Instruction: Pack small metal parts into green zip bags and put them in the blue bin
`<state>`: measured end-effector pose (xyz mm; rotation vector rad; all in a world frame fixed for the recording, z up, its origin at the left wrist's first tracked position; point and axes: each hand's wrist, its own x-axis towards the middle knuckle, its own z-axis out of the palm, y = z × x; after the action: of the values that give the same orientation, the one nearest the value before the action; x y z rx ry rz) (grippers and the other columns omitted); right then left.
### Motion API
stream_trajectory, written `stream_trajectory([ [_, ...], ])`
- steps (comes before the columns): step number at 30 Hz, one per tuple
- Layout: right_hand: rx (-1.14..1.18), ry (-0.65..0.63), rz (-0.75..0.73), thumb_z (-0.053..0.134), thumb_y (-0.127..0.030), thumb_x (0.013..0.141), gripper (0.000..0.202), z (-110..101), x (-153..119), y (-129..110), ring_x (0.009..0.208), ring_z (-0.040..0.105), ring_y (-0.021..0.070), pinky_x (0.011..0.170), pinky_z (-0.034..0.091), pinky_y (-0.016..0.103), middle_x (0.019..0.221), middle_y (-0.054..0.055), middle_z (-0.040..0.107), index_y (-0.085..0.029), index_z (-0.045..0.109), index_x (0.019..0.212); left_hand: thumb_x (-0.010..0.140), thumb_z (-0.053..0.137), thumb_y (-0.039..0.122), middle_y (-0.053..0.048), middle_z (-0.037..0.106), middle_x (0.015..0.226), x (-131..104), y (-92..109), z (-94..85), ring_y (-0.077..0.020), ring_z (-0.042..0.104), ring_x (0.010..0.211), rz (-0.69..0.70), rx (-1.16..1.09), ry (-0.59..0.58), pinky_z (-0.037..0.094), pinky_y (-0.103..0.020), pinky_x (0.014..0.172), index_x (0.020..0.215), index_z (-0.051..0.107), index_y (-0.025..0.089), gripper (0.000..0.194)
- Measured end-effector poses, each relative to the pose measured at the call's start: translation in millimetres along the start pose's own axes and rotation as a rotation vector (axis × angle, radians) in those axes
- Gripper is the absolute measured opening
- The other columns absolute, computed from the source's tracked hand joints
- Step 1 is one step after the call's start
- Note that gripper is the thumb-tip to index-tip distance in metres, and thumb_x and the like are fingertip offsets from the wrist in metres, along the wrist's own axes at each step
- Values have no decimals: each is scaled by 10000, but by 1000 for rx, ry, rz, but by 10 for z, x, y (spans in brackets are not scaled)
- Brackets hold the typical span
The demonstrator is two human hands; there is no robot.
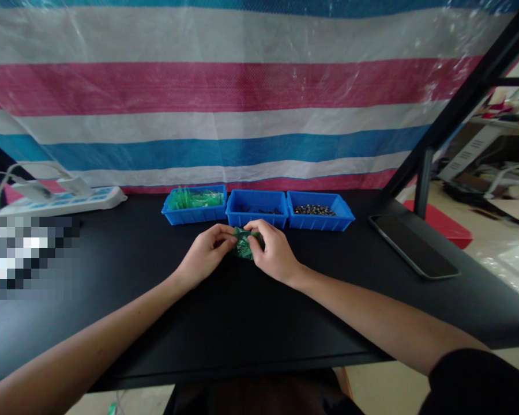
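Note:
A small green plastic bag (243, 246) is held between my two hands over the black table. My left hand (206, 252) pinches its left upper edge with thumb and fingers. On the other side my right hand (273, 249) grips the upper right part. Whatever is inside the bag is too small to make out. Just beyond my hands stand three blue trays: the left tray (194, 216) holds green plastic bags, the middle tray (256, 219) has a few small dark pieces, and the right tray (322, 222) contains small shiny metal parts.
On the black table (242, 323), a phone (415, 245) lies at the right. A white power strip (90, 200) with plugs and cables is at the back left, near a blurred-out object (21, 253). A striped sheet (225, 86) hangs behind; a black metal frame (422, 181) rises at the right.

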<state>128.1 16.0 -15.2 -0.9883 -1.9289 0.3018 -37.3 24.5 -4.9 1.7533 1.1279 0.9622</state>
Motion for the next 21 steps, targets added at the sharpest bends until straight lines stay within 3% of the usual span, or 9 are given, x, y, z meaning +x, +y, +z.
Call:
stream_trajectory([
  [3,-8,-6,-9,444,-75,778,200,-6,-5,-24,862,584,180,790,469,318,909,50,605,-193,501,930,750,543,326,-17,617,685,-24,32,14,-135,576,616,8,68,59,440,-231,560,804,549,141,193],
  [11,-27,1,-17,474,-88,780,172,5,-19,-109,847,573,184,795,472,330,889,64,593,-175,535,915,770,525,281,7,622,585,-98,107,56,-110,564,507,123,344,148,413,-185,473,743,605,147,158],
  [21,121,105,124,545,-122,742,92,66,-28,-128,684,597,146,652,498,273,747,21,615,-181,531,811,783,523,195,15,613,594,-88,113,65,-82,547,497,404,515,229,415,-159,494,780,633,145,121],
])
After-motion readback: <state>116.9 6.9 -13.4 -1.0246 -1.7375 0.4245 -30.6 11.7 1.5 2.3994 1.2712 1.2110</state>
